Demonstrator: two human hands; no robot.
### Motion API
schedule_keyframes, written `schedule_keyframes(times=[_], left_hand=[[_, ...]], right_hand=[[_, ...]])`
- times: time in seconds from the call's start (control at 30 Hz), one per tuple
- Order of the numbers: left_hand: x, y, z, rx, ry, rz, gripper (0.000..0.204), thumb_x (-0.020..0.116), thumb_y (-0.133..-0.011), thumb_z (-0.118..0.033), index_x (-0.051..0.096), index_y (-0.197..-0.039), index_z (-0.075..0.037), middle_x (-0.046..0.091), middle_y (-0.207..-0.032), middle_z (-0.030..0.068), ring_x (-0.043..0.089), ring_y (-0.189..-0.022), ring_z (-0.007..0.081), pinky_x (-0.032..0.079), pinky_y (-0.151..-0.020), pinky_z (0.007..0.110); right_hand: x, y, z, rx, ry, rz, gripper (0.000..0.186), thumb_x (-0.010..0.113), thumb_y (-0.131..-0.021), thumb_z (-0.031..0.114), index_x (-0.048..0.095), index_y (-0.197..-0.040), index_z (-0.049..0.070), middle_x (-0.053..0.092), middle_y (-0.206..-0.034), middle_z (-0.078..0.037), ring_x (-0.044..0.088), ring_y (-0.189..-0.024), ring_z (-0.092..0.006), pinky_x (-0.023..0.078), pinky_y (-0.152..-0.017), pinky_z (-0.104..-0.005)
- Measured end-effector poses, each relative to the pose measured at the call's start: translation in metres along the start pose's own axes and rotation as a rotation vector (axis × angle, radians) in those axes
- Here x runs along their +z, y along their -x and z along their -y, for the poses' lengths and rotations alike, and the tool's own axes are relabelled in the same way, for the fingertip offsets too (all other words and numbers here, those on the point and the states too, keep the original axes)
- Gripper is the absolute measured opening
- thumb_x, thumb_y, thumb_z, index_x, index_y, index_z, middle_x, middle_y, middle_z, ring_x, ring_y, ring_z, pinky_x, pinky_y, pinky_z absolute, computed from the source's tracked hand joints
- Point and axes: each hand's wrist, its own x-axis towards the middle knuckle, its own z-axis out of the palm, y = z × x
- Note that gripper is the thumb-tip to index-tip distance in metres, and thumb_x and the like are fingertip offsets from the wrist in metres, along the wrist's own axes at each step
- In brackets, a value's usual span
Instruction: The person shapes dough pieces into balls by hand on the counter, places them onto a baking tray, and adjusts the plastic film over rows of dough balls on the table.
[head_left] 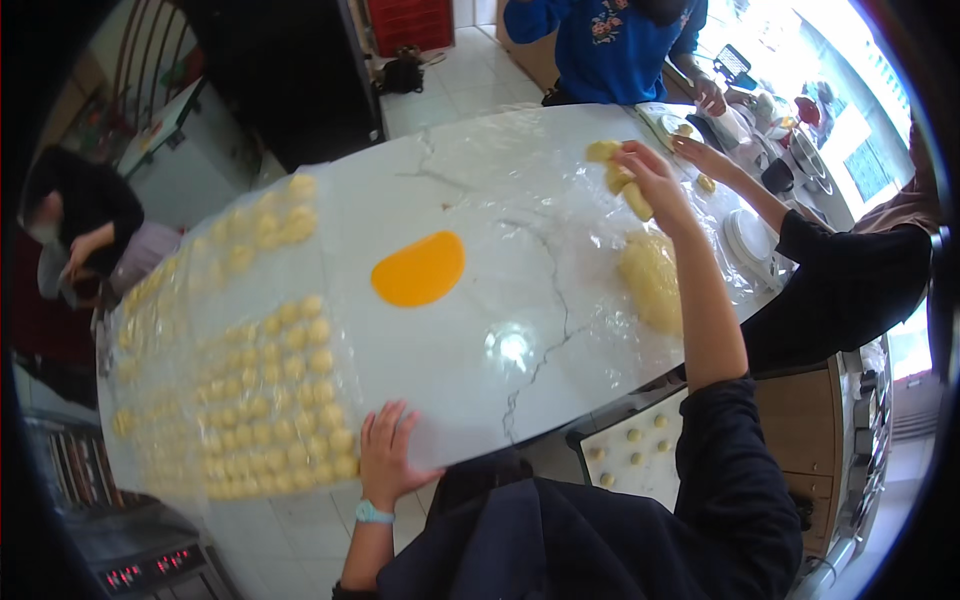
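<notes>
My right hand [658, 180] reaches over the far right of the table with its fingers closed on soft yellow dough [637, 200], which sticks out past the fingers in lumps. Below that forearm a big mound of yellow dough [650, 280] rests on plastic film, partly hidden by the arm. At the near edge, my left hand [388, 450] lies flat on the tabletop, fingers spread, holding nothing. Just left of it, many small dough balls [293, 368] stand in rows under clear plastic sheeting. An orange half-round dough scraper [420, 270] lies mid-table between my hands.
The white marbled table [480, 380] carries more covered dough balls [300, 222] at far left. A co-worker's hand [705, 157] reaches in near a small scale [668, 120]. Another person in blue [620, 60] stands opposite; a third works at left. Below hangs a tray [640, 450] with dough pieces.
</notes>
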Motion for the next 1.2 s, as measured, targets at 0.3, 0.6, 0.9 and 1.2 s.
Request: schedule_keyframes(times=[0.3, 0.6, 0.9, 1.2], left_hand=[[-0.009, 0.001, -0.006, 0.05, 0.068, -0.147, 0.083, 0.085, -0.045, -0.044, 0.055, -0.115, -0.009, 0.05, -0.128, 0.0087, 0.045, -0.123, 0.0264, 0.032, -0.104, 0.046], [-0.008, 0.011, 0.0, 0.06, 0.09, -0.18, 0.084, 0.083, -0.048, -0.049, 0.054, -0.116, -0.009, 0.05, -0.128, 0.0094, 0.044, -0.123, 0.0261, 0.03, -0.106, 0.045], [-0.005, 0.006, 0.0, 0.073, 0.087, -0.134, 0.084, 0.078, -0.054, -0.054, 0.054, -0.119, -0.007, 0.047, -0.131, 0.0098, 0.039, -0.127, 0.0239, 0.025, -0.109, 0.042], [-0.001, 0.009, 0.004, 0.048, 0.087, -0.147, 0.086, 0.077, -0.054, -0.057, 0.054, -0.12, -0.007, 0.046, -0.133, 0.0099, 0.038, -0.128, 0.024, 0.024, -0.11, 0.043]], right_hand=[[0.214, 0.094, -0.027, -0.406, 0.631, 0.433, 0.035, 0.069, -0.078, 0.023, 0.06, -0.108, 0.008, 0.063, -0.097, -0.01, 0.059, -0.087, -0.0241, 0.047, -0.076, -0.0341], [0.215, 0.156, -0.031, -0.179, 0.755, 0.211, 0.043, 0.072, -0.075, 0.032, 0.06, -0.111, 0.012, 0.063, -0.091, -0.008, 0.061, -0.08, -0.0253, 0.048, -0.072, -0.0359], [0.242, 0.143, -0.072, -0.189, 0.676, 0.119, 0.056, 0.068, -0.077, 0.034, 0.046, -0.126, 0.015, 0.065, -0.08, -0.011, 0.064, -0.079, -0.0276, 0.049, -0.07, -0.0378], [0.224, 0.19, -0.054, 0.099, 0.565, -0.065, 0.052, 0.066, -0.08, 0.029, 0.045, -0.124, 0.012, 0.062, -0.08, -0.011, 0.062, -0.077, -0.0282, 0.048, -0.071, -0.0378]])
